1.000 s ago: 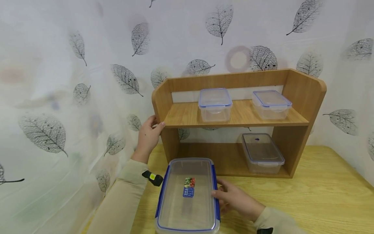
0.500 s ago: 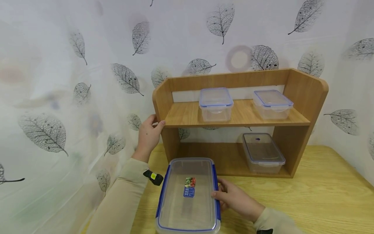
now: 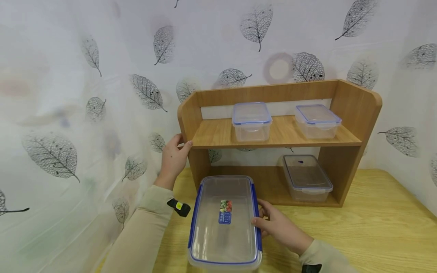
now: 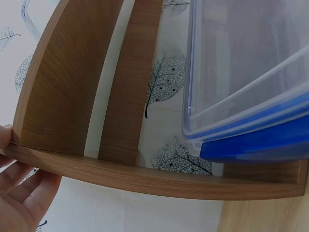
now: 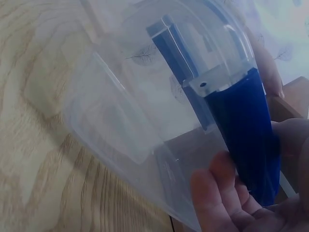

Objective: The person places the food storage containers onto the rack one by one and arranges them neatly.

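Observation:
A large clear plastic food container [image 3: 223, 239] with a blue-edged lid and a small printed label tilts in front of the wooden shelf's lower left opening. My right hand [image 3: 281, 229] grips its right side, thumb on the lid's edge. In the right wrist view, the fingers curl beneath the long blue side clip [image 5: 246, 135], and the container's lower wall shows close over the table. My left hand [image 3: 172, 161] holds the front edge of the wooden shelf [image 3: 276, 145] at its left side panel, fingers behind and thumb in front. That grip also appears in the left wrist view.
Two small lidded containers, one mid-shelf [image 3: 252, 131] and one at the right [image 3: 318, 129], stand on the upper level. A lidded rectangular container [image 3: 307, 178] sits at the lower right. A wood-grain table [image 3: 385, 227] lies beneath, and a leaf-patterned curtain [image 3: 218, 45] hangs behind.
My right hand has moved the large container slightly forward and to the right, with its far end closer to the shelf's lower opening. My left hand has stayed on the side panel.

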{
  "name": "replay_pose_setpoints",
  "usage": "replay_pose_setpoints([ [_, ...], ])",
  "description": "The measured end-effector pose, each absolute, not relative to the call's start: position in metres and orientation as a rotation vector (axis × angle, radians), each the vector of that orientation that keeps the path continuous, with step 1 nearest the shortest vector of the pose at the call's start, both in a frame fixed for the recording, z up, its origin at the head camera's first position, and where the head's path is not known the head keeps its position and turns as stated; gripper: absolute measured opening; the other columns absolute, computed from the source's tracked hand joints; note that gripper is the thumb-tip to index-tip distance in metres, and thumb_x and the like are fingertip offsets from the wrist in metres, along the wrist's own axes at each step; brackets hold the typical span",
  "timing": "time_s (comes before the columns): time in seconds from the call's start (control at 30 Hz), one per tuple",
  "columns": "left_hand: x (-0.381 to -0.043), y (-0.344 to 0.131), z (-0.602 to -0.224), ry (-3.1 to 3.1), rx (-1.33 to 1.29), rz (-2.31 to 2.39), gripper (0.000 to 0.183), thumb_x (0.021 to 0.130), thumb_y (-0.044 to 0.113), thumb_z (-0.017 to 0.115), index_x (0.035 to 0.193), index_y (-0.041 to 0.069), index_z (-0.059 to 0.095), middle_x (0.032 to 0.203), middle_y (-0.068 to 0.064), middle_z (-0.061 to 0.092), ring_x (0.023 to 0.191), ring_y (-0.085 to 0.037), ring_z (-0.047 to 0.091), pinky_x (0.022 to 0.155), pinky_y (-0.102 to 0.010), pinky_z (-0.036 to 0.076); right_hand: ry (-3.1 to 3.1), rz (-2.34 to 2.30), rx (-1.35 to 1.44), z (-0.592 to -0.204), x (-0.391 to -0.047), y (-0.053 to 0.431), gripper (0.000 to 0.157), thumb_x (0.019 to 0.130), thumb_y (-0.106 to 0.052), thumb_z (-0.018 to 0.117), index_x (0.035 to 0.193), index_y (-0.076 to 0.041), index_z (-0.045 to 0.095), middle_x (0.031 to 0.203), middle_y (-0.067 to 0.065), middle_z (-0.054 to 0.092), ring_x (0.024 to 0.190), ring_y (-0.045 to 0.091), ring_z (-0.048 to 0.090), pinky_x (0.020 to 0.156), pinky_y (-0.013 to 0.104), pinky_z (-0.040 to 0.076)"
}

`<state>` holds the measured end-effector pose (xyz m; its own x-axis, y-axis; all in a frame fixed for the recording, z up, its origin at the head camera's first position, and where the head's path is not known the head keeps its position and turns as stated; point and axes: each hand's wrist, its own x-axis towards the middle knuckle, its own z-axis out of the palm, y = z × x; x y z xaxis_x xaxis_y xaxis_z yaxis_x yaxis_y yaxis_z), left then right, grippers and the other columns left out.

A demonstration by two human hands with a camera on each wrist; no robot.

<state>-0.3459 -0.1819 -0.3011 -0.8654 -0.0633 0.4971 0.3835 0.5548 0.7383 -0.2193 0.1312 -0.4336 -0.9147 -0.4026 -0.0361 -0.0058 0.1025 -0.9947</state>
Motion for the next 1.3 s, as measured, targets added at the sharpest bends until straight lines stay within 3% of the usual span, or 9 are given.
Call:
replay_pose_setpoints([
  [0.43, -0.348, -0.182, -0.302, -2.338, -0.229, -1.267, 0.045, 0.102, 0.033, 0.06, 0.142, 0.011, 0.056, 0.137, -0.013, 0.061, 0.119, -0.033, 0.062, 0.095, -0.046, 0.056, 2.107, -1.873, -0.386, -0.439, -0.226, 0.132, 0.083, 0.101, -0.026, 0.066, 0.157, 0.008, 0.015, 0.107, 0.019, 0.053, 0.081, 0.027, 0.066, 0.071, 0.041, 0.062],
  [0.7, -0.346, -0.182, -0.302, -2.342, -0.207, -1.291, 0.046, 0.103, 0.034, 0.061, 0.144, 0.012, 0.055, 0.137, -0.013, 0.061, 0.118, -0.034, 0.062, 0.094, -0.046, 0.057, 2.31, -1.736, -0.397, -0.436, -0.221, 0.133, 0.085, 0.099, -0.033, 0.068, 0.158, 0.003, 0.019, 0.111, 0.016, 0.055, 0.079, 0.026, 0.068, 0.069, 0.039, 0.061],
  [0.9, -0.347, -0.182, -0.302, -2.351, -0.199, -1.288, 0.047, 0.103, 0.035, 0.06, 0.144, 0.013, 0.054, 0.138, -0.012, 0.06, 0.121, -0.032, 0.061, 0.095, -0.047, 0.056, 2.61, -1.501, -0.532, -0.43, -0.213, 0.135, 0.086, 0.095, -0.041, 0.072, 0.158, -0.002, 0.028, 0.133, 0.014, 0.054, 0.103, 0.025, 0.064, 0.08, 0.035, 0.058],
  [1.0, -0.347, -0.182, -0.302, -2.352, -0.201, -1.289, 0.047, 0.103, 0.035, 0.06, 0.144, 0.013, 0.054, 0.139, -0.012, 0.059, 0.123, -0.032, 0.059, 0.096, -0.047, 0.055, 2.744, -1.382, -0.567, -0.43, -0.208, 0.136, 0.087, 0.092, -0.05, 0.072, 0.158, -0.01, 0.032, 0.142, 0.012, 0.05, 0.116, 0.03, 0.059, 0.087, 0.043, 0.058],
  [1.13, -0.348, -0.183, -0.303, -2.354, -0.21, -1.295, 0.047, 0.103, 0.035, 0.06, 0.144, 0.013, 0.054, 0.139, -0.011, 0.059, 0.123, -0.032, 0.06, 0.095, -0.046, 0.056, 2.889, -1.239, -0.63, -0.427, -0.202, 0.136, 0.087, 0.09, -0.059, 0.069, 0.157, -0.015, 0.037, 0.145, 0.009, 0.047, 0.121, 0.034, 0.057, 0.094, 0.055, 0.054],
  [1.3, -0.349, -0.184, -0.304, -2.35, -0.221, -1.302, 0.047, 0.103, 0.036, 0.06, 0.144, 0.013, 0.055, 0.14, -0.012, 0.059, 0.122, -0.033, 0.06, 0.094, -0.047, 0.057, 3.004, -1.088, -0.809, -0.423, -0.196, 0.136, 0.082, 0.09, -0.06, 0.069, 0.154, -0.016, 0.044, 0.149, 0.01, 0.044, 0.127, 0.035, 0.053, 0.1, 0.059, 0.049],
])
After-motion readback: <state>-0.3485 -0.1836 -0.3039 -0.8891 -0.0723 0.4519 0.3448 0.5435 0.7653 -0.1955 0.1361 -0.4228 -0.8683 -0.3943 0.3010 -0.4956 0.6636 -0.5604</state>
